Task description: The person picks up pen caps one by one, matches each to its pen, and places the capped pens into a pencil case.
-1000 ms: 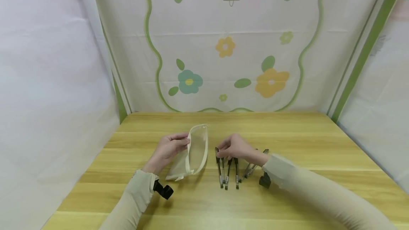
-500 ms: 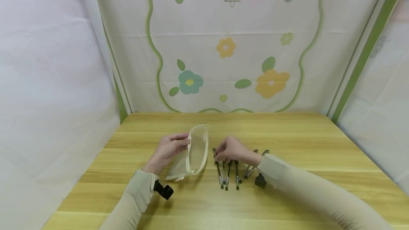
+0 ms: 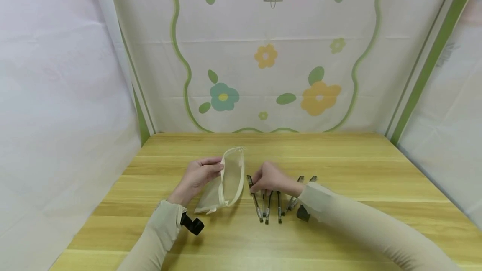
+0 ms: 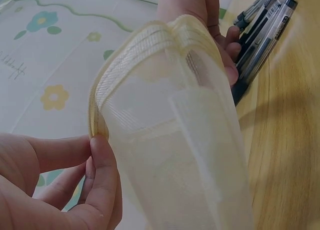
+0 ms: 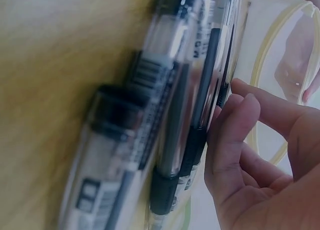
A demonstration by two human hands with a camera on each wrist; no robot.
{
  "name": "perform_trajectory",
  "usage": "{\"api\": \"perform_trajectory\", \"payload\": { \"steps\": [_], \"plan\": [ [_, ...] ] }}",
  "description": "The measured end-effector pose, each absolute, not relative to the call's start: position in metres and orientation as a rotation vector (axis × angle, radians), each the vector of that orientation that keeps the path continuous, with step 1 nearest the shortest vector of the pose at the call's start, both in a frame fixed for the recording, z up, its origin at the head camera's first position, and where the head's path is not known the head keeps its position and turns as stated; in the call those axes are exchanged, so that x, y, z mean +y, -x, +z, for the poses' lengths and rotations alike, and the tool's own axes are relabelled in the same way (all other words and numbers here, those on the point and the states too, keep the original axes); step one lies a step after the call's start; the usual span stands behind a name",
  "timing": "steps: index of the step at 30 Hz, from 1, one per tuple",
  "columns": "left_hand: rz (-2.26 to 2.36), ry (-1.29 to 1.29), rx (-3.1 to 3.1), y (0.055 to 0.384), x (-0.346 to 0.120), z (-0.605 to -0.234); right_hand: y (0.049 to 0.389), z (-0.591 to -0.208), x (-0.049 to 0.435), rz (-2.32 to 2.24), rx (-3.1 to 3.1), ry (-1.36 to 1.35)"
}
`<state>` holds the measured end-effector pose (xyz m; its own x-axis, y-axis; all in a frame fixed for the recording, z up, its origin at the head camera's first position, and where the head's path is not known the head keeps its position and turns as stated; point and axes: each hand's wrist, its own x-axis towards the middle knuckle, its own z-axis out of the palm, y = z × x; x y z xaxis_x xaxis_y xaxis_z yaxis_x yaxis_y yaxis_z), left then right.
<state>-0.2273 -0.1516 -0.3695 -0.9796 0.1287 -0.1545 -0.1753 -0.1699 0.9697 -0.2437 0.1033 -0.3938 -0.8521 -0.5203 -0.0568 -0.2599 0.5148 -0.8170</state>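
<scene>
My left hand [image 3: 198, 177] pinches one edge of a cream, see-through zip pouch [image 3: 233, 175], whose mouth gapes toward the right. In the left wrist view the thumb and index finger hold the zipper edge [image 4: 94, 112]. Beside the pouch, my right hand [image 3: 273, 178] pinches the leftmost pen [image 3: 257, 208] near its upper end, and that pen leans left. Several clear-barrelled pens with dark parts lie beside it, partly under the hand, such as one pen [image 3: 279, 209]. Up close in the right wrist view, other pens [image 5: 160, 89] partly cover the pinched one.
Two more pens lie slanted near the right wrist, one of them a pen [image 3: 300, 179] with a dark end. Everything rests on a wood-grain table [image 3: 241, 246]. A flowered cloth [image 3: 241, 66] hangs behind it, and white cloth walls stand at both sides.
My right hand has shifted slightly left, tilting the upper end of the leftmost pen toward the pouch while its lower end stays nearly in place. The left hand and pouch have barely moved.
</scene>
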Motion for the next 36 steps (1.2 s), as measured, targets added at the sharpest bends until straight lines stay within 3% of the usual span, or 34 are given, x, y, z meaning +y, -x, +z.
{"api": "perform_trajectory", "payload": {
  "steps": [36],
  "plan": [
    [2.254, 0.046, 1.906, 0.229, -0.157, -0.369, 0.246, -0.403, 0.093, -1.258, 2.49, 0.615]
  ]
}}
